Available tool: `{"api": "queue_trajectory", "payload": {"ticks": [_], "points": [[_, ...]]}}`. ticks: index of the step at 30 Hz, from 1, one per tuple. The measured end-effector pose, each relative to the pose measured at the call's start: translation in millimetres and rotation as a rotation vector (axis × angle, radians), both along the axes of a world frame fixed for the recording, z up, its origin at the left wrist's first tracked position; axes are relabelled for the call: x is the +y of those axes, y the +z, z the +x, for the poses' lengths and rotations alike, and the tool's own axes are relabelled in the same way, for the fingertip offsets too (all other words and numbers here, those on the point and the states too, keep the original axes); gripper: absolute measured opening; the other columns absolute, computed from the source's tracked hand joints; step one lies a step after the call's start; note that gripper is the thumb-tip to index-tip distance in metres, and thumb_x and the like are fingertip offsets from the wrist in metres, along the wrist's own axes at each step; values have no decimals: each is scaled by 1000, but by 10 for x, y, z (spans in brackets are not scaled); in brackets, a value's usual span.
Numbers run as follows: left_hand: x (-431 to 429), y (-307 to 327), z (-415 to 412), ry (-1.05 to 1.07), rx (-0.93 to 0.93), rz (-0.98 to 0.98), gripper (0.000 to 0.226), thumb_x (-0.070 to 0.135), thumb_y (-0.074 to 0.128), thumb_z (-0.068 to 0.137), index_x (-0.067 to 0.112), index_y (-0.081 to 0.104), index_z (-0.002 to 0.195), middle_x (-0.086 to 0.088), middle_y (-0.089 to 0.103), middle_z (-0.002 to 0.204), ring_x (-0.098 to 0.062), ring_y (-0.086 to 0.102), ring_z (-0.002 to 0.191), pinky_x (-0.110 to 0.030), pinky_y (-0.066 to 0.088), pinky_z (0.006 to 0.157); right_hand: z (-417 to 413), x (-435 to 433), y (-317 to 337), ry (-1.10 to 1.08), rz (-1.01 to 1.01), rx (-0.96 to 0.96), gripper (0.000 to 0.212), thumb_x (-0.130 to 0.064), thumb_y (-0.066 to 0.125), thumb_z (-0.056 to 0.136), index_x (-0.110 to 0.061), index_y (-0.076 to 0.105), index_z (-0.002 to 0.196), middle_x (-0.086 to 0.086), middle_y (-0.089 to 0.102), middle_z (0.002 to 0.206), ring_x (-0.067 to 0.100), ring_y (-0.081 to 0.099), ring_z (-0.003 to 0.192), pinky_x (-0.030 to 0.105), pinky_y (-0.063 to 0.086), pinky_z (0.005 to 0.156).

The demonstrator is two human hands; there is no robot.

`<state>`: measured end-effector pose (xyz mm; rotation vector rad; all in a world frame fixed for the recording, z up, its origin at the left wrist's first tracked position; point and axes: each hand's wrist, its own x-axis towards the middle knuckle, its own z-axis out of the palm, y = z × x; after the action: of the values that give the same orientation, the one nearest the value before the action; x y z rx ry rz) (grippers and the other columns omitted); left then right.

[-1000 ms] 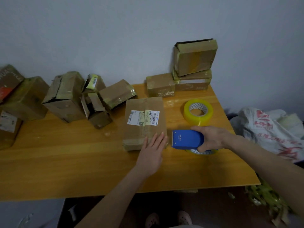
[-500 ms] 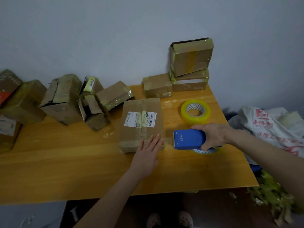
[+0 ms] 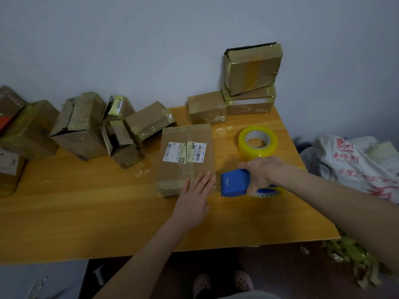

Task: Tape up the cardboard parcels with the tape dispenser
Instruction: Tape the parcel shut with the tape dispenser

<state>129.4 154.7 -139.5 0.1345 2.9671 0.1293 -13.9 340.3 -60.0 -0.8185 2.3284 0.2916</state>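
A flat cardboard parcel point(image 3: 185, 147) with white shipping labels lies in the middle of the wooden table point(image 3: 86, 212). My left hand point(image 3: 194, 197) rests flat on its near right corner, fingers straight. Just right of the parcel, my right hand point(image 3: 261, 173) grips the blue tape dispenser point(image 3: 234, 183), whose front edge sits close to the parcel's right side. The dispenser's tape roll point(image 3: 266, 192) shows under my hand.
A spare yellow tape roll point(image 3: 258, 140) lies behind the dispenser. Several taped and torn boxes point(image 3: 79, 126) line the wall on the left; three boxes point(image 3: 251, 83) are stacked at the back right. A white plastic bag point(image 3: 354, 162) lies off the table's right edge.
My left hand slid slightly left along the parcel's near edge. The dispenser stays beside the parcel's right side, little changed.
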Motion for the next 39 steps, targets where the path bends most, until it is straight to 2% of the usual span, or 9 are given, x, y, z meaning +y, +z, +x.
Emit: {"api": "queue_trajectory", "payload": {"ticks": [11, 15, 18, 22, 24, 29, 32, 36, 39], "points": [[-27, -55, -13, -9, 17, 34, 74, 20, 41, 95, 28, -7, 151, 13, -24, 150, -12, -15, 145, -39, -14, 114, -59, -382, 236, 54, 166, -27, 80, -47, 71, 68, -35, 37, 140, -7, 47, 102, 20, 50, 89, 33, 46, 68], [-22, -24, -16, -4, -3, 23, 74, 20, 40, 95, 29, -8, 151, 10, -21, 154, -14, -14, 146, -41, -12, 115, 54, -467, 180, 56, 193, 64, 51, -50, 71, 68, -23, 57, 109, -6, 53, 84, 15, 52, 71, 28, 39, 55], [-18, 4, -15, -2, -8, 46, 73, 18, 40, 96, 28, -6, 152, 11, -20, 154, -14, -14, 146, -41, -11, 116, 163, -440, -16, 31, 165, 32, 39, -50, 72, 69, -20, 55, 87, -6, 54, 78, 13, 51, 64, 26, 39, 55], [-18, 33, -16, -11, -12, 41, 73, 20, 41, 95, 27, -5, 152, 7, -13, 159, -14, -13, 146, -42, -10, 116, -35, -122, 112, -160, -60, -220, 61, -41, 75, 70, -19, 55, 123, 1, 59, 109, 23, 59, 90, 32, 46, 65], [-9, 33, -10, -6, -5, 34, 74, 21, 42, 95, 28, -5, 152, 6, -12, 159, -14, -12, 146, -42, -10, 116, -176, 78, 176, -335, -280, -271, 59, -33, 75, 73, -20, 52, 126, 3, 56, 120, 23, 57, 97, 31, 46, 71], [-11, 37, -15, -17, -20, 26, 74, 20, 41, 94, 29, -4, 152, 4, -14, 159, -16, -13, 147, -43, -10, 116, -160, 306, -183, -945, -803, -440, 40, -20, 75, 77, -17, 61, 114, 3, 65, 103, 18, 62, 83, 28, 47, 62], [-7, 48, 2, -26, -27, 3, 75, 19, 41, 94, 29, -6, 151, 4, -15, 159, -16, -14, 146, -44, -9, 116, -2, 268, -498, -1236, -898, -570, 40, -21, 76, 78, -12, 63, 115, 10, 69, 100, 25, 66, 83, 37, 55, 68], [0, 27, 25, -26, -28, 3, 76, 23, 42, 94, 28, -7, 152, 2, -15, 159, -17, -14, 146, -46, -9, 117, 72, 213, -686, -1395, -899, -682, 40, -32, 75, 79, -9, 66, 111, 11, 71, 94, 26, 68, 82, 38, 58, 67], [10, 29, 16, -21, -34, 1, 75, 28, 42, 94, 26, -6, 152, 2, -14, 159, -17, -13, 146, -46, -7, 118, 63, 184, -745, -1378, -899, -567, 44, -43, 68, 85, -6, 59, 106, 10, 66, 102, 28, 64, 94, 47, 54, 87]]}}
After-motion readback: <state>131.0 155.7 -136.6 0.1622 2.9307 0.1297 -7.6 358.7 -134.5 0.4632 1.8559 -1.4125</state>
